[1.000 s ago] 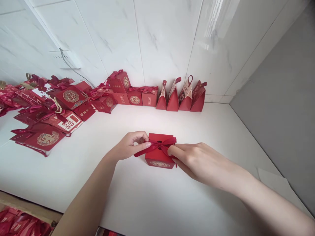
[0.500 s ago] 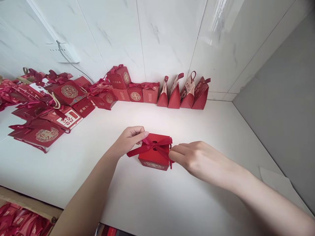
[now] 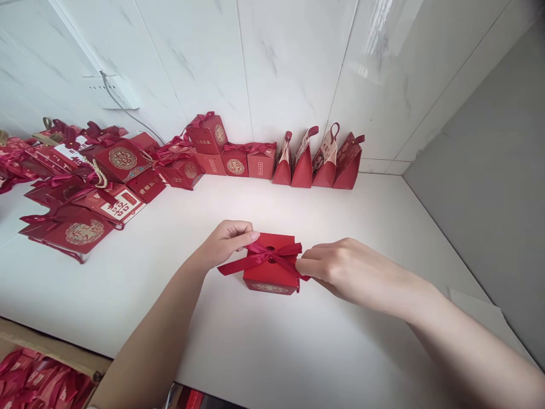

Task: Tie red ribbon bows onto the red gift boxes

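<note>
A small red box (image 3: 271, 271) sat on the white counter (image 3: 238, 335) at the centre of the frame. The left hand (image 3: 225, 243) pinched one loop of its red ribbon (image 3: 266, 257), and the right hand (image 3: 340, 268) pinched the other. More red gift boxes (image 3: 106, 170) crowded the upper left.

You're facing a corner: white marble-look wall tiles (image 3: 289, 68) ahead; plain grey wall (image 3: 489, 170) on your right; white worktop (image 3: 298, 352) below; wall socket (image 3: 116, 95) with cable (image 3: 136, 120) upper left; bright glare (image 3: 374, 40) on the glossy tiles.
</note>
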`<action>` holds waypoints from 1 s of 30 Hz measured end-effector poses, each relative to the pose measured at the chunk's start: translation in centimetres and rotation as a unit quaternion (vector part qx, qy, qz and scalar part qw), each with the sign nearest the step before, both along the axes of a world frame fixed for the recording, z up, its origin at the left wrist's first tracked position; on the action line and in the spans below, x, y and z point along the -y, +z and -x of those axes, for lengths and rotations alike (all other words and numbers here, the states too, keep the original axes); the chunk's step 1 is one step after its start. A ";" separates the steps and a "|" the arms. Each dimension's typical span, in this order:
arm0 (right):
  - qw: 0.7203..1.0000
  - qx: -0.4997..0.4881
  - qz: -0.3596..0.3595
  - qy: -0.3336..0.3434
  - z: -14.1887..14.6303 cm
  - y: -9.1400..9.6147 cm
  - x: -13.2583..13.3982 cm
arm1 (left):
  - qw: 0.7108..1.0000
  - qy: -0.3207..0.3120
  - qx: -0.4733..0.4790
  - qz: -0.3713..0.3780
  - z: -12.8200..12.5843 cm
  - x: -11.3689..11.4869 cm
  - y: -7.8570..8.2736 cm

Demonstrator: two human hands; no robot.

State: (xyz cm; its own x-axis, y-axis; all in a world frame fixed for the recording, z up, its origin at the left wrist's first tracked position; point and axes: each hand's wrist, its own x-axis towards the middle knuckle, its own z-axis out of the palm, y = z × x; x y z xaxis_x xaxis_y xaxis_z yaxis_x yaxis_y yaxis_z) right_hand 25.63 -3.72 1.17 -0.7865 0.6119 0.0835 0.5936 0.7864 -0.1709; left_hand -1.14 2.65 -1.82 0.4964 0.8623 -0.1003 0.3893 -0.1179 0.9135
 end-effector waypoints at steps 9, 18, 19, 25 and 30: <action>0.999 -0.003 -0.006 -0.041 -0.2 -0.1 -0.3 | 0.999 -0.034 0.001 0.031 0.6 -0.1 0.3; 0.998 -0.039 -0.048 0.016 0.2 -0.4 -0.2 | 1.000 -0.006 -0.003 0.021 0.0 -0.1 -0.2; 0.998 -0.038 -0.052 0.017 0.1 -0.4 -0.2 | 1.000 -0.005 -0.002 0.020 0.0 -0.1 -0.3; 0.999 -0.009 -0.046 -0.002 -0.2 -0.5 -0.5 | 1.000 0.005 -0.008 0.030 -0.1 -0.1 -0.5; 1.000 -0.007 -0.018 -0.024 -0.1 -0.4 -0.5 | 0.999 0.000 -0.011 0.035 -0.2 -0.1 -0.5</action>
State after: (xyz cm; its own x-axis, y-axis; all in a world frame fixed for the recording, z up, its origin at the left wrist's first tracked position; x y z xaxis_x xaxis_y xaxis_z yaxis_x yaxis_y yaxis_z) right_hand 25.76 -3.19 0.76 -0.7553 0.6449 0.1166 0.6283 0.7632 -0.1506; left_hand -0.99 2.75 -2.27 0.4939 0.8524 -0.1716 0.4088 -0.0535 0.9111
